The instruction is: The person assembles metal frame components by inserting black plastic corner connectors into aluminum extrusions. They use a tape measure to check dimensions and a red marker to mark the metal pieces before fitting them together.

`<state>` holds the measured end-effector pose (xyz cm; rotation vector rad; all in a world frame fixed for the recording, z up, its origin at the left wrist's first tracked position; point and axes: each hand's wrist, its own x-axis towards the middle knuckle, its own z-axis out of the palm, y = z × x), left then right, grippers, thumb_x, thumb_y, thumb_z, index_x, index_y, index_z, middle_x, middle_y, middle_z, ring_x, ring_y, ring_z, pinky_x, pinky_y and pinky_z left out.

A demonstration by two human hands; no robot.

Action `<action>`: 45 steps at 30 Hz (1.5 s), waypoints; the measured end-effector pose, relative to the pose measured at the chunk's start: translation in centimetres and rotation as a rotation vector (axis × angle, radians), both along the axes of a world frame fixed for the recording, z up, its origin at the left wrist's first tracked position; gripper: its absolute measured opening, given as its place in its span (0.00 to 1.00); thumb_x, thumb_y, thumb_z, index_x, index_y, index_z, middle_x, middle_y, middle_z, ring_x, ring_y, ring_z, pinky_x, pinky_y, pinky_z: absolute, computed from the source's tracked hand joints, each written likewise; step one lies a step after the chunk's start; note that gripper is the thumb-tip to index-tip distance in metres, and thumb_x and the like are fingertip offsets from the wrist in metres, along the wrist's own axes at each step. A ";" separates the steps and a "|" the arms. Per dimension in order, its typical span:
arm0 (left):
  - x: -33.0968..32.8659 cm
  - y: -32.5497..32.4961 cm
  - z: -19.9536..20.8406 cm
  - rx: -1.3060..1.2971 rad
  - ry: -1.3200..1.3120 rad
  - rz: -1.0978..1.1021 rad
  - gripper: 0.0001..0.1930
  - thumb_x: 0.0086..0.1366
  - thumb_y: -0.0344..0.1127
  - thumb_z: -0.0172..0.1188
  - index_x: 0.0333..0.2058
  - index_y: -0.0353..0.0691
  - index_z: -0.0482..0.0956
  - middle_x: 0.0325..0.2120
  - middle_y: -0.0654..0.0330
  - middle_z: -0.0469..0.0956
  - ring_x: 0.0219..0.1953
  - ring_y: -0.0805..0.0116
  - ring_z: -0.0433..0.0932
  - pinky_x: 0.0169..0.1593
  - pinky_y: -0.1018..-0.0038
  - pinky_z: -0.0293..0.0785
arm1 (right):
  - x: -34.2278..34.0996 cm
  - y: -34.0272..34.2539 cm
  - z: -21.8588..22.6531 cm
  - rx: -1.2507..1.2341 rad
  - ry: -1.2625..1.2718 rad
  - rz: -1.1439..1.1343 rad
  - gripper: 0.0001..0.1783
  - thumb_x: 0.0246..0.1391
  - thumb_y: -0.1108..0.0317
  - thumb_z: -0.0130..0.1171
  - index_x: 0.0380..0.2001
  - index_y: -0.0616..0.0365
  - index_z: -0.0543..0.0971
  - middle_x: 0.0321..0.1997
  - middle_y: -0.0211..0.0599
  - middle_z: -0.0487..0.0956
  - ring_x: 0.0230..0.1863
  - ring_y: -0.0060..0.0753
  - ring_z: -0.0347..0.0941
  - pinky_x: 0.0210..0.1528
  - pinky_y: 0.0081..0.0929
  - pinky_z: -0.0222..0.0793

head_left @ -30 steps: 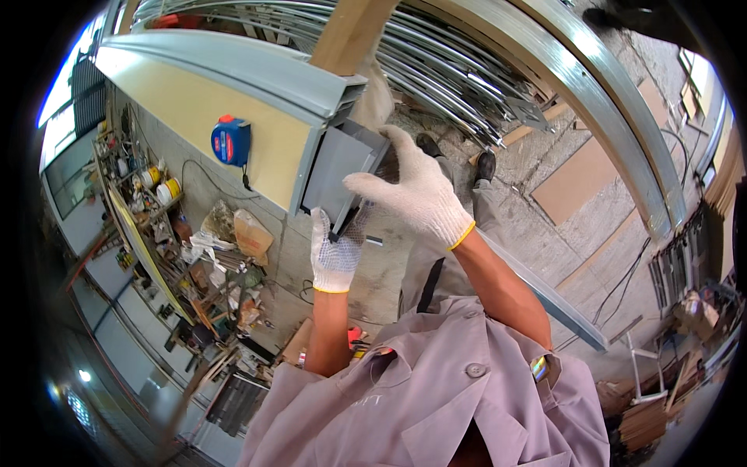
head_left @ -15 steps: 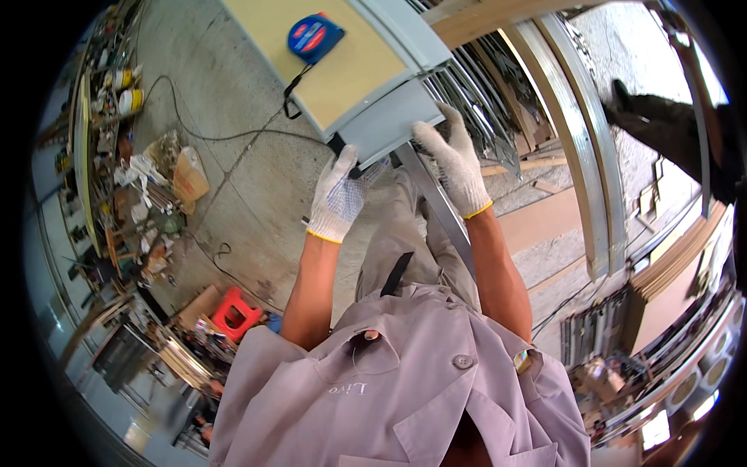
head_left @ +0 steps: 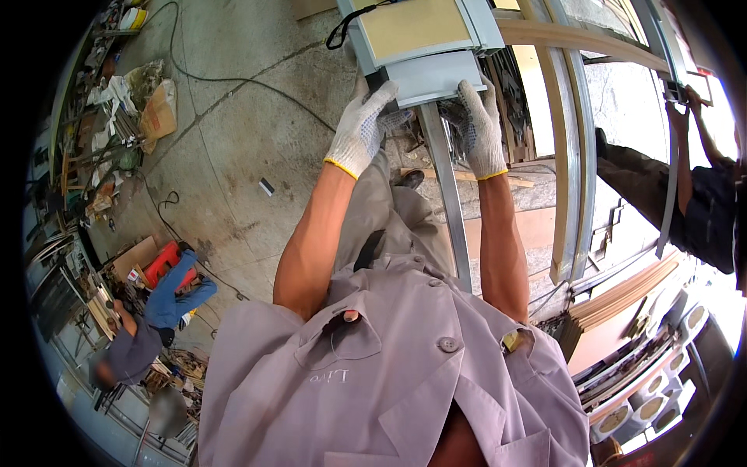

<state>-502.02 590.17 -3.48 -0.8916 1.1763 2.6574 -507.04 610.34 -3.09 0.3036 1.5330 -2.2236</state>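
Observation:
A long piece with a cream-yellow face (head_left: 416, 29) and light-grey metal edges reaches away from me at the top. Its near end is a grey metal flap or end piece (head_left: 434, 78). My left hand (head_left: 359, 131), in a white knitted glove with a dotted palm, grips the left corner of that end, thumb on top. On the right corner, my gloved right hand (head_left: 478, 128) closes with its thumb on top and fingers underneath. A narrow metal bar (head_left: 445, 187) runs below toward my body. The black strap (head_left: 346, 27) lies over the piece's left edge.
A person (head_left: 159, 311) crouches near a red stool (head_left: 162, 265) at lower left. Another person (head_left: 692, 187) stands at the right beyond metal-edged beams (head_left: 572, 156). A cable (head_left: 257, 82) crosses the concrete floor. Stacked boards (head_left: 622, 303) stand at lower right.
The view has shifted, and the blue tape measure is out of it except for its strap. My right hand has settled round the right corner. A crouching person now shows at lower left.

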 end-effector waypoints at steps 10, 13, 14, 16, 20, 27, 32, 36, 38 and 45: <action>-0.2 -0.7 -1.3 0.080 0.010 -0.019 0.17 0.69 0.36 0.68 0.53 0.39 0.79 0.48 0.58 0.82 0.49 0.62 0.82 0.51 0.61 0.84 | 0.1 0.4 -1.1 0.054 0.065 0.056 0.48 0.65 0.48 0.65 0.78 0.55 0.56 0.64 0.40 0.73 0.63 0.33 0.71 0.58 0.35 0.73; -0.7 -0.1 -0.3 0.074 -0.009 -0.031 0.18 0.67 0.35 0.70 0.53 0.41 0.79 0.49 0.58 0.82 0.49 0.61 0.82 0.50 0.63 0.84 | 0.2 0.6 -0.6 0.028 0.065 0.053 0.47 0.64 0.51 0.67 0.78 0.55 0.58 0.64 0.40 0.74 0.62 0.32 0.72 0.56 0.33 0.76; -0.9 0.0 0.3 0.035 -0.026 -0.047 0.18 0.67 0.35 0.70 0.54 0.41 0.79 0.49 0.58 0.82 0.49 0.61 0.82 0.50 0.63 0.84 | 0.2 0.6 -0.3 0.019 0.060 0.054 0.47 0.64 0.52 0.68 0.78 0.55 0.59 0.63 0.40 0.75 0.62 0.32 0.73 0.56 0.33 0.76; -1.0 0.1 0.5 -0.011 -0.046 -0.061 0.19 0.66 0.35 0.71 0.54 0.41 0.79 0.49 0.58 0.82 0.50 0.61 0.82 0.51 0.62 0.84 | 0.3 0.6 -0.3 0.004 0.055 0.038 0.45 0.63 0.54 0.69 0.76 0.56 0.62 0.64 0.41 0.76 0.61 0.31 0.75 0.55 0.31 0.78; -1.3 0.5 -0.1 -0.015 -0.030 -0.041 0.21 0.66 0.35 0.71 0.55 0.42 0.78 0.50 0.59 0.81 0.51 0.61 0.81 0.52 0.59 0.83 | 0.5 0.4 -0.4 0.042 0.113 -0.020 0.25 0.68 0.55 0.63 0.57 0.63 0.78 0.49 0.33 0.82 0.47 0.23 0.80 0.51 0.24 0.78; -1.2 1.0 -0.4 -0.003 -0.055 0.026 0.21 0.66 0.36 0.71 0.57 0.44 0.78 0.50 0.59 0.81 0.52 0.60 0.80 0.55 0.56 0.80 | 0.6 0.0 0.2 0.044 0.123 -0.025 0.23 0.69 0.55 0.62 0.54 0.65 0.79 0.47 0.34 0.82 0.45 0.23 0.80 0.51 0.25 0.78; -1.3 1.4 0.0 -0.044 -0.092 0.038 0.24 0.64 0.38 0.73 0.57 0.44 0.77 0.52 0.61 0.80 0.53 0.62 0.78 0.51 0.61 0.79 | 0.4 0.2 -0.4 0.167 0.174 -0.004 0.22 0.71 0.55 0.61 0.49 0.68 0.80 0.44 0.34 0.82 0.44 0.20 0.77 0.49 0.24 0.76; -1.1 1.5 0.2 -0.064 -0.087 0.052 0.25 0.64 0.38 0.74 0.57 0.43 0.78 0.53 0.61 0.80 0.54 0.63 0.78 0.54 0.60 0.79 | 0.2 0.2 -0.5 0.081 0.140 0.000 0.23 0.71 0.54 0.60 0.52 0.67 0.79 0.43 0.32 0.82 0.42 0.19 0.77 0.46 0.23 0.75; -1.2 1.7 1.1 -0.084 -0.098 0.071 0.25 0.65 0.37 0.74 0.58 0.43 0.77 0.54 0.62 0.79 0.53 0.62 0.78 0.54 0.59 0.80 | 0.4 0.0 -0.1 0.053 0.115 -0.008 0.23 0.72 0.54 0.59 0.53 0.66 0.79 0.44 0.32 0.82 0.42 0.20 0.77 0.46 0.23 0.76; -1.0 1.4 0.5 -0.107 -0.021 0.041 0.24 0.66 0.39 0.71 0.59 0.42 0.77 0.52 0.62 0.80 0.54 0.64 0.78 0.56 0.60 0.79 | 0.4 -0.1 -0.3 0.080 0.094 -0.015 0.22 0.72 0.54 0.59 0.54 0.64 0.79 0.45 0.32 0.82 0.45 0.21 0.78 0.47 0.24 0.77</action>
